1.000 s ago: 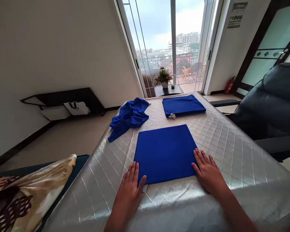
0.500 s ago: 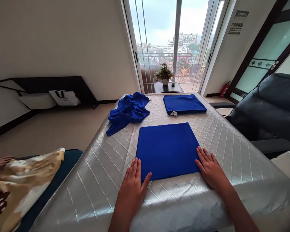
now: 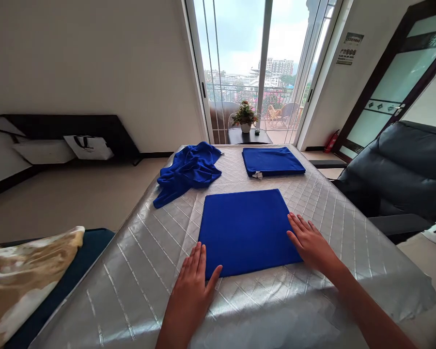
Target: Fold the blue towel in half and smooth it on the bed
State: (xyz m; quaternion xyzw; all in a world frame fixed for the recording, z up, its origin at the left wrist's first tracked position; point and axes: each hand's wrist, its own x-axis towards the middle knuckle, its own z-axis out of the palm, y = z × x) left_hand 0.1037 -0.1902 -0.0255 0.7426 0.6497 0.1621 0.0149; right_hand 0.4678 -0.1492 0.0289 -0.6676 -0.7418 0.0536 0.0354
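A folded blue cloth (image 3: pixel 247 230) lies flat as a square on the silver quilted table cover (image 3: pixel 330 203) in front of me. My left hand (image 3: pixel 192 286) rests flat and open at its near left corner, thumb on the cloth's edge. My right hand (image 3: pixel 308 242) lies open and flat at the cloth's right edge, fingers stretched out. Farther back sits a second folded blue cloth (image 3: pixel 272 161) with a small white tag. A crumpled blue cloth (image 3: pixel 189 172) lies at the far left of the table.
A black leather chair (image 3: pixel 403 169) stands close on the right. At the left a patterned fabric (image 3: pixel 25 271) lies on a dark seat. Beyond the table are a small dark stand with a potted plant (image 3: pixel 244 116) and glass balcony doors.
The view has tilted and shifted slightly. Both hands stay flat at the cloth's near corners; the right hand has slid a little up along the right edge.
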